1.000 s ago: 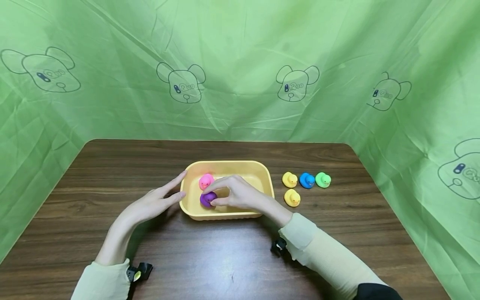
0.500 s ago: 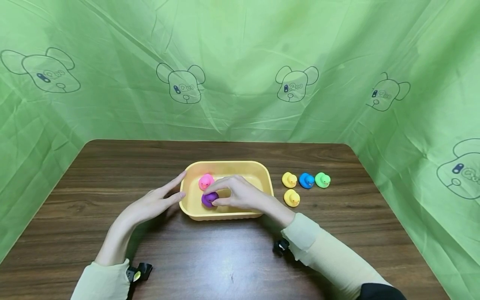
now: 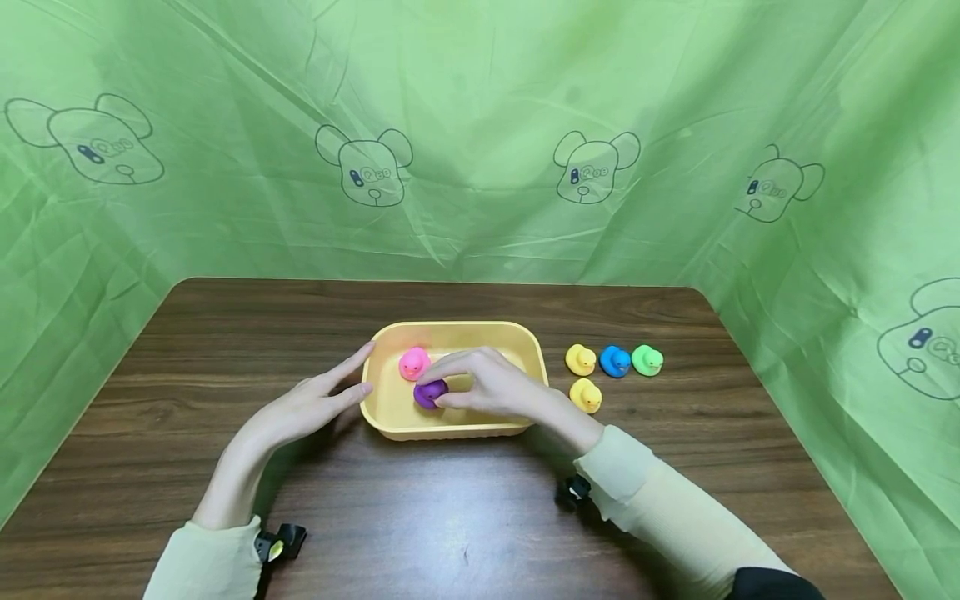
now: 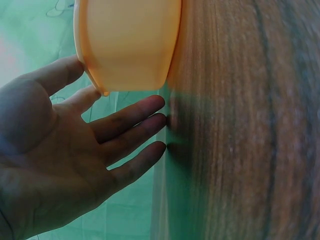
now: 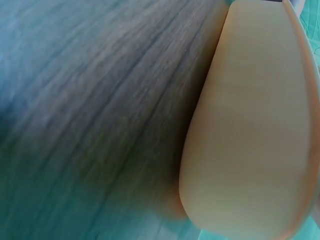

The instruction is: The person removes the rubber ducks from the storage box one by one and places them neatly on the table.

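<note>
A yellow plastic bin (image 3: 382, 417) stands on the wooden table. My left hand (image 3: 300, 408) is at its left end, where thumb and a fingertip touch the rim. In the left wrist view the fingers of that hand (image 4: 65, 140) are spread and fairly straight beside the bin's end wall (image 4: 130, 45). Inside the bin, my right hand (image 3: 487, 385) pinches a purple rubber duck (image 3: 427, 396) between thumb and fingers. Whether the duck touches the bin floor, I cannot tell. Just behind it sits a pink rubber duck (image 3: 413, 363). Mostly the bin's side wall (image 5: 250, 125) fills the right wrist view.
Right of the bin, a yellow duck (image 3: 581, 360), a blue duck (image 3: 615, 362) and a green duck (image 3: 647, 361) stand in a row. A second yellow duck (image 3: 585, 396) is in front of them. A green curtain (image 3: 480, 167) surrounds the table (image 3: 262, 317).
My right hand has shifted a little to the right inside the bin, and the purple duck with it. The left hand and the other ducks have stayed put.
</note>
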Demonstrator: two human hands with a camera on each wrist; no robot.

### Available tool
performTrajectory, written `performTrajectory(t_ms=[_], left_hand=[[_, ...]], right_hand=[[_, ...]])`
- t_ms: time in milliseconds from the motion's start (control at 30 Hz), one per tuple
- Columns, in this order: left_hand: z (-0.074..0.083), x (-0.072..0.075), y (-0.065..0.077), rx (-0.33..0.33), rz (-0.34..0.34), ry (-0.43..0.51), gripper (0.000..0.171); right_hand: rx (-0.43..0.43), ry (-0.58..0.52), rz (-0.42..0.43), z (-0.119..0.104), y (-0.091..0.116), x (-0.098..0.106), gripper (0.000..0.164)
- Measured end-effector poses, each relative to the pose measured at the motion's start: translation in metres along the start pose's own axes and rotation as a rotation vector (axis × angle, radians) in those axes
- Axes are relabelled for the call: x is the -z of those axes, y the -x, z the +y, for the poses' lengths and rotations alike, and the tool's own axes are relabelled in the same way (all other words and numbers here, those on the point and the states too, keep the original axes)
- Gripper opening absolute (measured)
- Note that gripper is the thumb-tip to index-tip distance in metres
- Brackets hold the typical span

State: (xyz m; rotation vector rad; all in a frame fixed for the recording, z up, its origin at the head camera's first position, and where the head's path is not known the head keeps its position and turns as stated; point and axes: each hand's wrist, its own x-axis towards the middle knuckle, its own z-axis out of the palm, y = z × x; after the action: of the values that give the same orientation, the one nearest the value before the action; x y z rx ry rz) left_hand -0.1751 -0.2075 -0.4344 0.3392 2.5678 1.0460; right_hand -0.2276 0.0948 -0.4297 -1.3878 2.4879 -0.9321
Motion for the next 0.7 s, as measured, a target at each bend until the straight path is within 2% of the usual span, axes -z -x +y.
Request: performTrajectory(t_ms=[333, 533, 700], left_hand=[[0.0, 0.001, 0.0, -0.002, 0.004, -0.001, 0.068], [-0.001, 0.001, 0.001, -0.005, 0.004, -0.001, 0.068], [-0.001, 0.0, 0.0, -0.006, -0.001, 0.009, 0.069]], right_hand=[[-0.002, 0.021, 0.039, 0.002, 0.007, 0.007, 0.03], [0.036, 0.002, 0.071, 0.003, 0.011, 0.011, 0.032], [0.033, -0.023, 0.085, 0.004, 0.016, 0.016, 0.032]])
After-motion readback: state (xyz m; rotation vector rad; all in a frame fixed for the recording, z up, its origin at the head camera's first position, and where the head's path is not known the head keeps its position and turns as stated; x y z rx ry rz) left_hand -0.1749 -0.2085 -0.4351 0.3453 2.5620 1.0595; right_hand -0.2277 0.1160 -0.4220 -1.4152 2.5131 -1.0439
